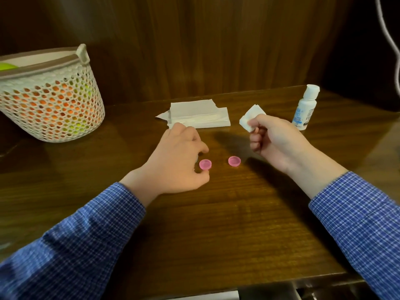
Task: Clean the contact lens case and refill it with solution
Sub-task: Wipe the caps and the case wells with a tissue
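Two pink caps side by side mid-table, well back from near edge. Left hand directly over left cap, fingers curled around it, pinching or about to—cannot tell. Right hand raised toward far right corner, clutching folded tissue. Solution bottle behind. Left nearer.
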Action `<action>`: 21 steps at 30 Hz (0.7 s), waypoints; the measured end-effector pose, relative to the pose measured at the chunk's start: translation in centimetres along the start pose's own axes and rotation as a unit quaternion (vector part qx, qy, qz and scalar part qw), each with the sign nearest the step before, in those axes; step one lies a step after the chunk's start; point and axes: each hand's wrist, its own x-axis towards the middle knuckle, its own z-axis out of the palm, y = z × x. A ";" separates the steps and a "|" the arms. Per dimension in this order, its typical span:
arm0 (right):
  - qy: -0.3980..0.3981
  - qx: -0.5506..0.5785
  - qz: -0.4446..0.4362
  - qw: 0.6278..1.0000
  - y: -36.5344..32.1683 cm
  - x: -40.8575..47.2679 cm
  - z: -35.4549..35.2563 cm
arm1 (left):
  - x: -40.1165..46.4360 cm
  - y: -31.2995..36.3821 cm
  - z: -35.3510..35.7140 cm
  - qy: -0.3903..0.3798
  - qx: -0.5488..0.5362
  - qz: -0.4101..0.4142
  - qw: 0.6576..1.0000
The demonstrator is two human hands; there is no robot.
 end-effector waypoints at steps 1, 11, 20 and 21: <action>-0.006 -0.008 -0.004 1.000 0.1 0.1 0.0 | 0.0 -0.1 0.2 -0.001 -0.005 0.006 1.000; -0.101 -0.156 -0.133 0.974 0.9 -1.4 0.6 | 0.0 0.4 -0.1 0.035 -0.139 0.005 0.990; -0.179 -0.389 -0.450 0.784 2.5 -3.3 1.3 | -1.0 0.6 0.1 0.042 -0.528 -0.119 0.840; -0.176 -0.392 -0.459 0.778 2.6 -3.4 1.3 | -1.0 0.6 0.2 0.045 -0.544 -0.113 0.830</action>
